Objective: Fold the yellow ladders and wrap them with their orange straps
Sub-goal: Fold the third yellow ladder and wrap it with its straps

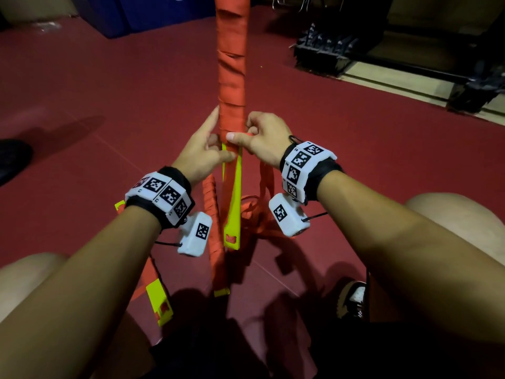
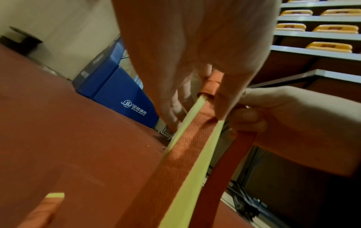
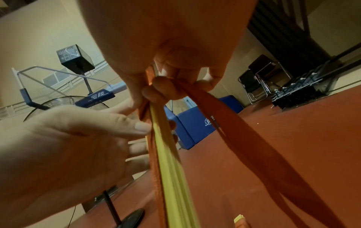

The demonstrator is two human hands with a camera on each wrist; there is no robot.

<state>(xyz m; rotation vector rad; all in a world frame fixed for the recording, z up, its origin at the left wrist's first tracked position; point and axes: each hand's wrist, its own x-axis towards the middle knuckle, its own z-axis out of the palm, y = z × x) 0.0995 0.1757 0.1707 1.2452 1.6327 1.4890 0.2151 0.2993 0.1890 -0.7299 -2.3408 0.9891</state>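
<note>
A folded yellow ladder bundle stands upright in front of me, its upper length wound in orange strap. My left hand holds the bundle just below the wrapped part, thumb across the yellow slats and index finger up along the wrap. My right hand pinches the free orange strap at the lower edge of the wrapping, thumb pressed on the wrap. The loose strap tail hangs down to a tangle on the floor. In the left wrist view the strap runs between yellow edges.
More strap-wrapped yellow rungs lie on the red floor by my knees. A shoe is at the right. Blue mats stand behind, a black rack at the back right, and a fan and folding chairs near the walls.
</note>
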